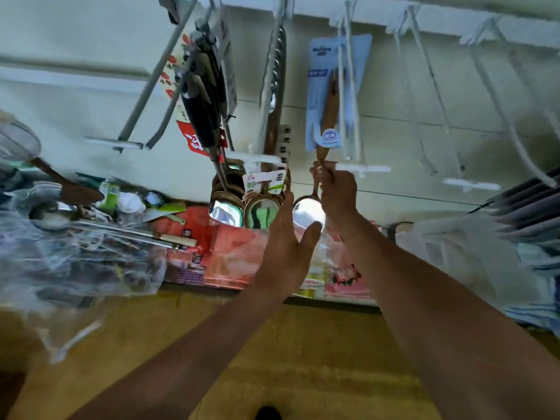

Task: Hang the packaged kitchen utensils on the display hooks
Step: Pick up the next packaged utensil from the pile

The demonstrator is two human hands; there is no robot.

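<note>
both hands were up at the rack [378, 13]. right hand [338, 192] pinched the ladle [308, 213] by its handle, holding its blue card [321, 95] up along the hook [353, 95]; whether the hole was threaded i couldn't tell. left hand [288, 241] lay open, thumb by the bowl, likely to stop it swinging. other ladles [242, 210] crowded the left edge; bare hooks [431, 77] on the right left room.

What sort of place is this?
Probably a shop's kitchenware aisle: long wire hooks with price-tag holders, tagged ladles hanging from them, and bagged utensils heaped below. The right hand holds a carded ladle.
</note>
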